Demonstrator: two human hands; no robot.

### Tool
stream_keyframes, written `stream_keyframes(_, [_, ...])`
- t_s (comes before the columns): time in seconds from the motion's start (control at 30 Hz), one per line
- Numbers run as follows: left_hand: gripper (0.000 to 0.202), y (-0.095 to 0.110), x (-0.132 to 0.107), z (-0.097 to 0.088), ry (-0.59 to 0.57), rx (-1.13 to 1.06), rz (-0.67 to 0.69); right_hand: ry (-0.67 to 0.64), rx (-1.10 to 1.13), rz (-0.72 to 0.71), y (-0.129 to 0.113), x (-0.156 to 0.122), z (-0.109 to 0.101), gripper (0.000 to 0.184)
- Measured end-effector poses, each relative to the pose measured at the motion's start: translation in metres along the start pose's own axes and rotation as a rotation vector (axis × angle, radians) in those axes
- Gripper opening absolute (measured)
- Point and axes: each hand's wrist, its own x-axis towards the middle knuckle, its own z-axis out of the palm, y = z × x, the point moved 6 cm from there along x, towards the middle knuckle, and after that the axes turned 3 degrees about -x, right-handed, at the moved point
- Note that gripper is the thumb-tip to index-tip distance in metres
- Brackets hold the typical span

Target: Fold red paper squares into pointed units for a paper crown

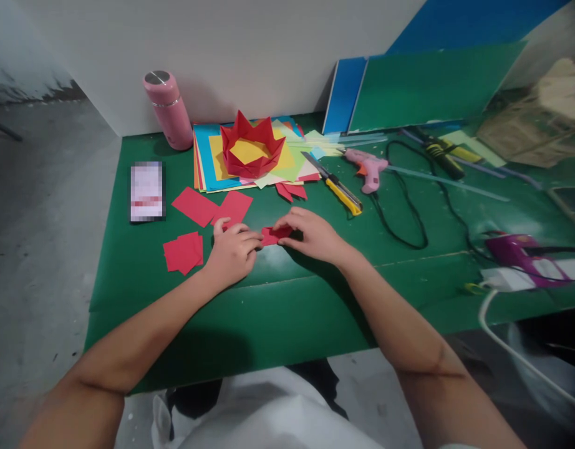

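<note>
A small folded piece of red paper (270, 236) lies on the green table between my two hands, one part of it raised. My right hand (314, 234) pinches its right side between thumb and fingers. At the paper's left end, the curled fingers of my left hand (232, 254) hold it against the table. Just beyond my left hand lie two red paper rectangles (194, 206), the right one partly hidden. Several red paper squares (183, 252) sit in a loose pile left of that hand.
A red folded-paper ring (269, 163) with points stands on coloured sheets (204, 163). Behind them is a pink bottle (169, 112); a blurred-out phone-like object (147, 192) lies left. Rightward are a yellow utility knife (342, 194), a pink glue gun (366, 167) with its cord, and a purple power strip (514, 252).
</note>
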Motion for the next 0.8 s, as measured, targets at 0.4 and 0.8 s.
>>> stream_keyframes(0.4, [0.032,0.016,-0.007,0.008,-0.049,0.167,0.098,0.023,0.018,-0.126,-0.004,0.001,0.000,0.021])
stream_keyframes(0.8, [0.038,0.021,-0.013,0.015,-0.109,0.304,0.119,0.046,0.141,0.160,0.005,-0.002,0.002,0.026])
